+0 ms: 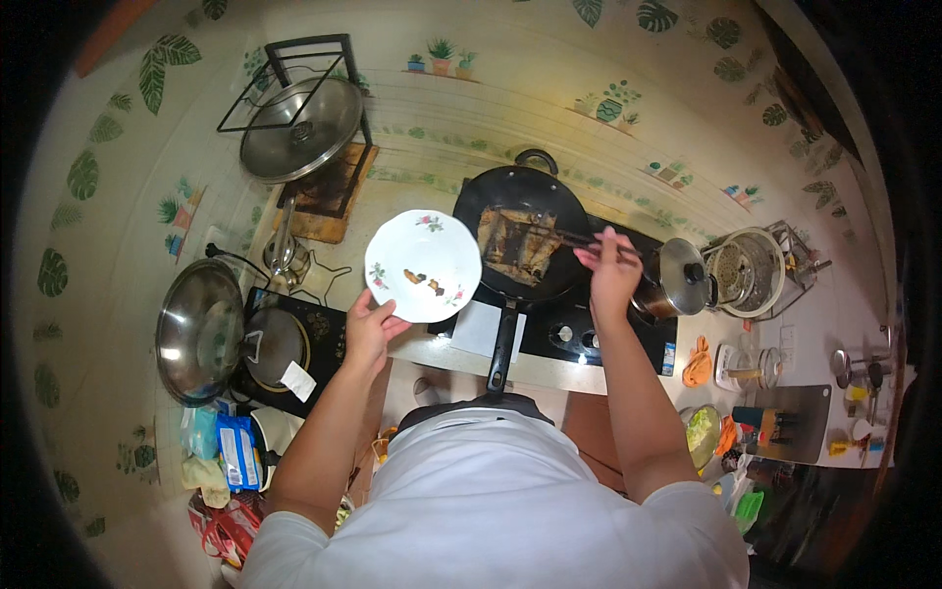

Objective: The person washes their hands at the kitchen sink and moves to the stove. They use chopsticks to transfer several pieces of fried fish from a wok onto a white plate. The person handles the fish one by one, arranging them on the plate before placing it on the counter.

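Observation:
My left hand (372, 331) grips the lower left rim of a white plate with a floral pattern (401, 247), which holds a few small browned pieces of food (425, 281). Just right of the plate, a black frying pan (508, 184) sits on the gas hob, its long handle pointing towards me. Browned flat pieces of food (515, 247) lie in the pan. My right hand (612, 276) is closed around dark chopsticks (574, 237) at the pan's right side. Their tips reach over the food; whether they pinch any of it I cannot tell.
A lidded pot (675, 276) stands close right of my right hand, with steamer parts (745, 271) beyond. On the left are an induction cooker (335, 333), a large steel lid (199, 331), a metal pot ring (327, 272) and a wooden board (357, 191). A knife block (765, 425) stands far right.

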Tool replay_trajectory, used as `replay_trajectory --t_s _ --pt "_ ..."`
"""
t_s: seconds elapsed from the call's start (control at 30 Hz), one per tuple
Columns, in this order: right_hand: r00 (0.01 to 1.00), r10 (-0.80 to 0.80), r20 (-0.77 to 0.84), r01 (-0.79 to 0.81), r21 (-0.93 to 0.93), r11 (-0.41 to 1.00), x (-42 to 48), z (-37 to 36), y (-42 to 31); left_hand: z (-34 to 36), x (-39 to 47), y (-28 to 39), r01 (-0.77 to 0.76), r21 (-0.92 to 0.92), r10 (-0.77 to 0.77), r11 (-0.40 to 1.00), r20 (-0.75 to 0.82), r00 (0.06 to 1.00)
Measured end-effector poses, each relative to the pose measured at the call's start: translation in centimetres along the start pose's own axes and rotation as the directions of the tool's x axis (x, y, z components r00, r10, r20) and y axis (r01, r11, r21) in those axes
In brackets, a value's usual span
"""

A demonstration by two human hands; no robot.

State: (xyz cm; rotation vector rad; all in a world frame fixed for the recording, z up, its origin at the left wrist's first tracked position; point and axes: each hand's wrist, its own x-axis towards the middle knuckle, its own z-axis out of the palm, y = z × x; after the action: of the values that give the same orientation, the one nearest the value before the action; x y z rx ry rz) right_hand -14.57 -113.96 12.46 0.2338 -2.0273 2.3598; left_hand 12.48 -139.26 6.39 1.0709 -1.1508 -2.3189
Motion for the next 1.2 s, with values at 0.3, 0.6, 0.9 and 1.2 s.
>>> replay_trajectory --t_s 0.3,0.6,0.9,1.2 --pt "0.981 -0.125 0.152 0.177 -0.409 0.895 5.1 2.4 11.2 -3.2 -0.9 -0.5 -0.001 0.011 0.001 1.0 -0.04 0.999" --pt "0.99 -0.123 0.063 0.138 -0.38 0.915 4.9 1.6 9.7 -3.2 -1.0 -0.6 0.007 -0.002 -0.007 1.0 -0.065 0.998" --pt "0.998 -0.007 0.057 0.009 -0.03 1.0 -0.1 1.2 -1.7 0.7 1.4 -0.4 0.011 -0.032 -0.011 0.999 -0.014 1.0" --pt "0.993 0.05 0.11 -0.058 0.075 0.995 -3.4 2.0 -2.7 1.7 1.8 -0.5 0.028 -0.007 -0.028 1.0 0.001 1.0"
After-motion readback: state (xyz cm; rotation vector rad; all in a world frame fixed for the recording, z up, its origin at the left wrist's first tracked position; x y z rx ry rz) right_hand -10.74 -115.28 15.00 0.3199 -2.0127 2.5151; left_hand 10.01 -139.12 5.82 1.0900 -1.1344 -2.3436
